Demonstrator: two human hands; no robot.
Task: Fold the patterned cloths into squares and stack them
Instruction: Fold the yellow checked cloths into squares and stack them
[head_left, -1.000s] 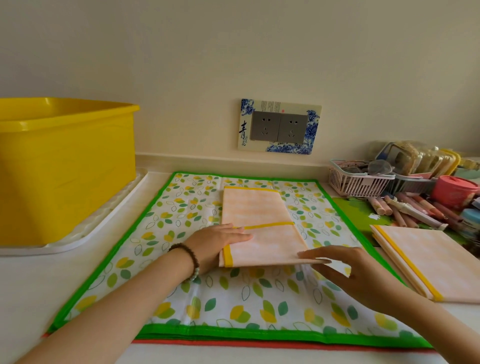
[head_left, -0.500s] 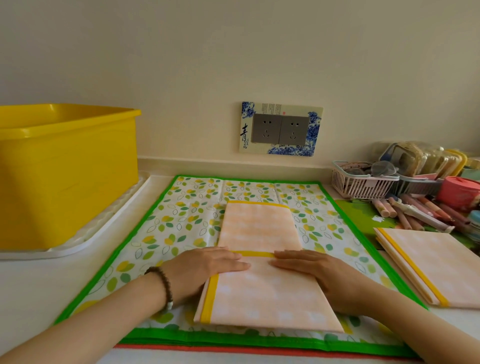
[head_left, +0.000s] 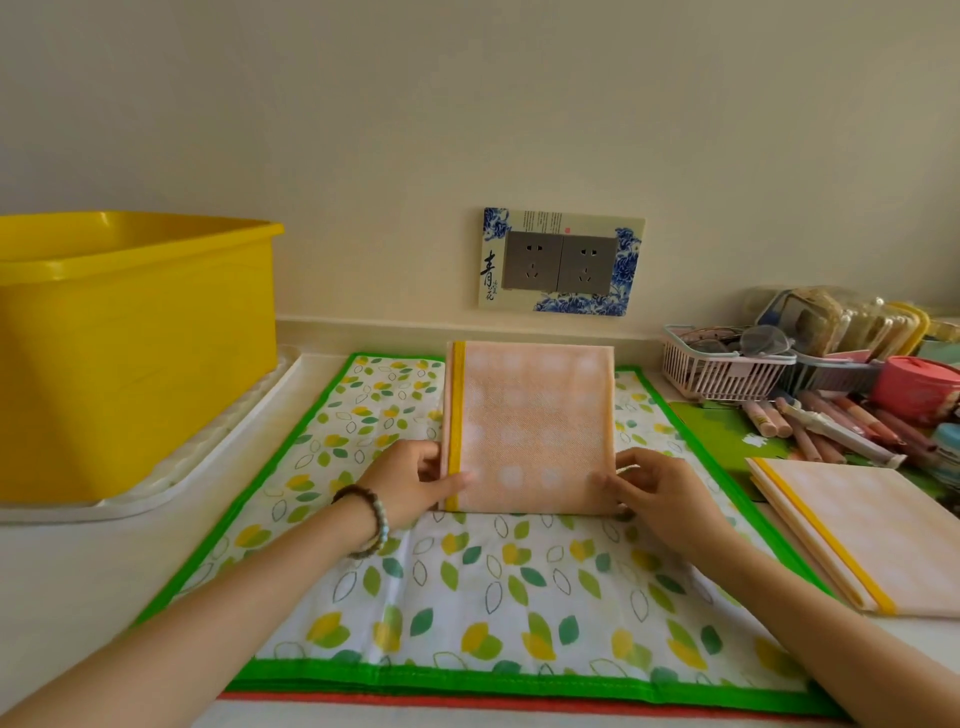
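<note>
While left hand (head_left: 415, 486) and right hand (head_left: 655, 494) pinch the upright peach cloth (head_left: 535, 421) low, the folded stack (head_left: 852, 525) lies to their right.

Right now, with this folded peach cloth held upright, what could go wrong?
The left hand and right hand pinch only the bottom corners of the peach cloth, so its layers may flop open. The folded pile lies close to loose pens; a careless placement could knock them.
</note>
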